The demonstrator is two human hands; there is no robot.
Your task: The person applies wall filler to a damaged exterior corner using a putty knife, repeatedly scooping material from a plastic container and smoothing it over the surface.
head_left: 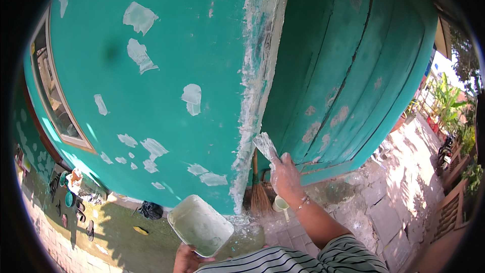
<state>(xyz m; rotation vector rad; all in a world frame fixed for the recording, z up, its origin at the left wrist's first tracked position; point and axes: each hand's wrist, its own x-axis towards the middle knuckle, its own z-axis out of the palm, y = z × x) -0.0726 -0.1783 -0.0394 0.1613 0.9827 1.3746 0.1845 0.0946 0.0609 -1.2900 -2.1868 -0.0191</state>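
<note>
My right hand [287,177] grips a putty knife [265,144] smeared with white filler, its blade raised beside the lower part of the white-plastered wall corner [246,96]. In my left hand [189,257] is a shallow rectangular pale tray [197,222] with whitish residue inside, held low in front of the teal wall [202,50]. That wall carries several white filler patches [140,17]. Right of the corner, a darker teal panelled surface [348,71] has scuffed, pale spots.
A straw broom [259,199] leans in the corner, near a pale dipper [279,206]. A window [58,101] is at left, above sandals [90,230] and a dark bundle [150,210]. At right are wooden railings [448,210], plants [444,101] and paving [389,212].
</note>
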